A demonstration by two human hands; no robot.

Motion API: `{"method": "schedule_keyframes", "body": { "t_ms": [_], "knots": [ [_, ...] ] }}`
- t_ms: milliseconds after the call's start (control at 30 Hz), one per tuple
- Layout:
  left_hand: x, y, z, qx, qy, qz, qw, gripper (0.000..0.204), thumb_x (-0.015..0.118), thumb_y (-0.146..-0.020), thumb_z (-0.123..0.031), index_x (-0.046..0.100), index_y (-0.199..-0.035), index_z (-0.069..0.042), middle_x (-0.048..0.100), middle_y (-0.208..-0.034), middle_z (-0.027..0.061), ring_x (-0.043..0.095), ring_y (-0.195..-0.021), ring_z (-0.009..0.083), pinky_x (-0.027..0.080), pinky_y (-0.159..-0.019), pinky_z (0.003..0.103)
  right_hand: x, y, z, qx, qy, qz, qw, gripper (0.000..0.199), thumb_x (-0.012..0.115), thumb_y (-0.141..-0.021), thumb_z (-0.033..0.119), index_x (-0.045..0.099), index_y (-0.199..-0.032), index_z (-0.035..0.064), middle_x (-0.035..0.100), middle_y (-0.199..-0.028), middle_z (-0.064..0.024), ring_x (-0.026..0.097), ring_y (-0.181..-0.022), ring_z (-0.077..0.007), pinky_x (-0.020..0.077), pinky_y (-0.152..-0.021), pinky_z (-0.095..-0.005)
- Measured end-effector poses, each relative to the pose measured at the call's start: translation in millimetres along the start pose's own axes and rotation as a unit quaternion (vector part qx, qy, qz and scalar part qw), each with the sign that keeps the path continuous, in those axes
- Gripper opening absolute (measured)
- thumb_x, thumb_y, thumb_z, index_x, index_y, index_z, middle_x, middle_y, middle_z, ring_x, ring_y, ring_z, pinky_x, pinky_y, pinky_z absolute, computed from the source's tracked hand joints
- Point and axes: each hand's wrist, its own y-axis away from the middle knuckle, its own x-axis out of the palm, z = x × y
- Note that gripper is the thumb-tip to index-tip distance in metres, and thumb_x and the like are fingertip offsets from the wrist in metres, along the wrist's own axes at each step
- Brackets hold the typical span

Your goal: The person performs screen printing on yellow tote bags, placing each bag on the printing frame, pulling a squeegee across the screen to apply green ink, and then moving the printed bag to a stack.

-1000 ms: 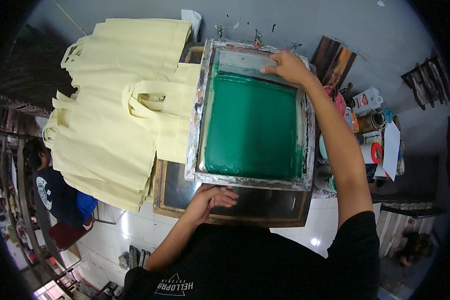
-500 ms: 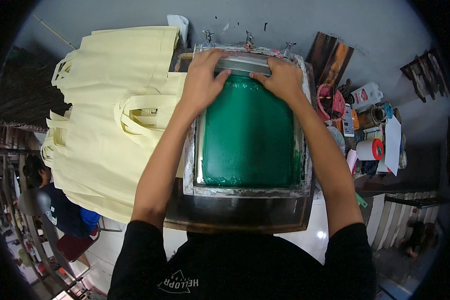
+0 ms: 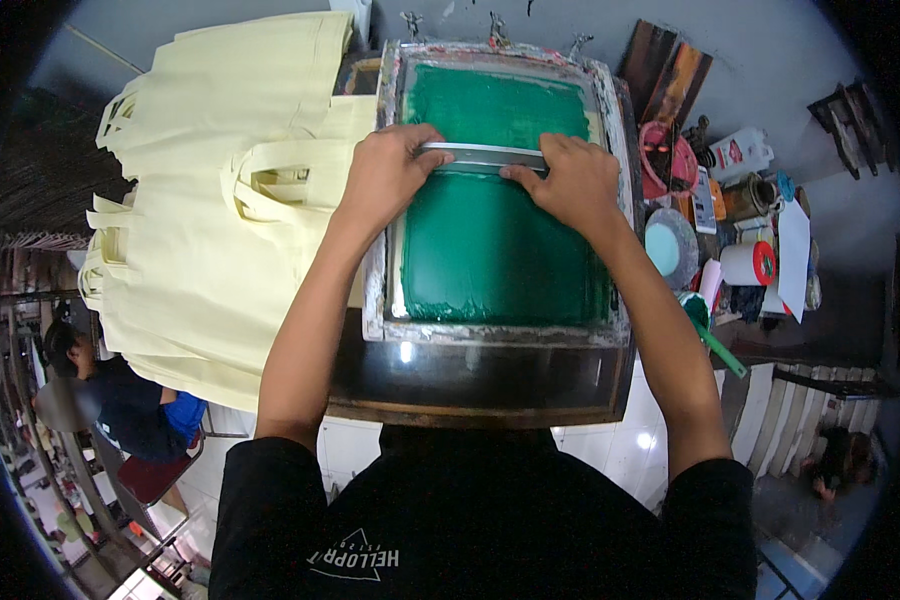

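I have both hands clamped on one thing: the left hand (image 3: pixel 385 175) closes on the left end of a grey squeegee bar (image 3: pixel 482 155), and the right hand (image 3: pixel 578 182) closes on its right end, thumbs on the near side and the other fingers largely hidden from me. The bar lies crosswise within a paint-smeared screen frame (image 3: pixel 374 305), somewhat beyond its middle, with green ink (image 3: pixel 500 250) showing on both sides of it. I see metal clamps (image 3: pixel 497 30) at the frame's far edge and a dark, wood-edged board (image 3: pixel 450 378) beneath it. To the left, pale yellow bags (image 3: pixel 220 110) lie in overlapping piles that reach the frame's side. To the right I make out a pink basket (image 3: pixel 670 165), a white jug (image 3: pixel 742 151) and a green-handled tool (image 3: pixel 722 352). Farther left, a person (image 3: pixel 135 405) in dark clothing sits on a chair.
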Motion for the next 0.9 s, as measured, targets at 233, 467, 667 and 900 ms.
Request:
{"method": "schedule_keyframes", "body": {
  "t_ms": [233, 467, 667, 900],
  "knots": [
    [-9.3, 85.8, -36.6, -0.047, 0.002, 0.047, 0.998, 0.02, 0.078, -0.087, -0.017, 0.075, -0.102, -0.005, 0.072, -0.094, 0.0182, 0.069, -0.086, 0.036, 0.054, -0.077, 0.041, -36.1, 73.6, 42.9, 0.008, -0.033, 0.035, 0.999, 0.053, 0.075, -0.08, 0.058, 0.061, -0.08, 0.0073, 0.063, -0.073, -0.0105, 0.065, -0.068, -0.0322, 0.0491, -0.06, -0.0455],
    [-7.5, 167.9, -51.7, 0.014, -0.008, 0.031, 0.999, 0.03, 0.081, -0.082, -0.011, 0.074, -0.109, -0.004, 0.073, -0.104, 0.0167, 0.069, -0.098, 0.032, 0.054, -0.085, 0.039, -60.1, 138.2, 78.0, -0.005, -0.008, 0.043, 0.999, 0.038, 0.08, -0.076, 0.041, 0.06, -0.081, 0.009, 0.061, -0.08, -0.0057, 0.062, -0.076, -0.0256, 0.0473, -0.064, -0.0388],
    [14.8, 202.7, -13.3, 0.061, -0.012, -0.053, 0.997, 0.108, 0.093, -0.068, -0.027, 0.033, -0.155, -0.004, 0.043, -0.156, 0.0212, 0.042, -0.144, 0.039, 0.026, -0.121, 0.053, -61.0, 149.0, 76.2, -0.015, -0.06, -0.005, 0.998, 0.028, 0.081, -0.07, 0.025, 0.064, -0.085, 0.0095, 0.063, -0.085, -0.0053, 0.064, -0.081, -0.0252, 0.0495, -0.069, -0.0394],
    [-27.8, 189.6, -30.2, 0.059, 0.017, -0.209, 0.976, 0.137, 0.098, -0.058, -0.042, 0.017, -0.161, -0.005, 0.032, -0.161, 0.0261, 0.032, -0.149, 0.0416, 0.015, -0.124, 0.056, -135.2, 107.8, 70.3, -0.059, -0.055, -0.14, 0.987, 0.031, 0.079, -0.067, 0.022, 0.067, -0.094, 0.0118, 0.066, -0.099, -0.0037, 0.066, -0.093, -0.0252, 0.0536, -0.078, -0.0404]
  ]
}}
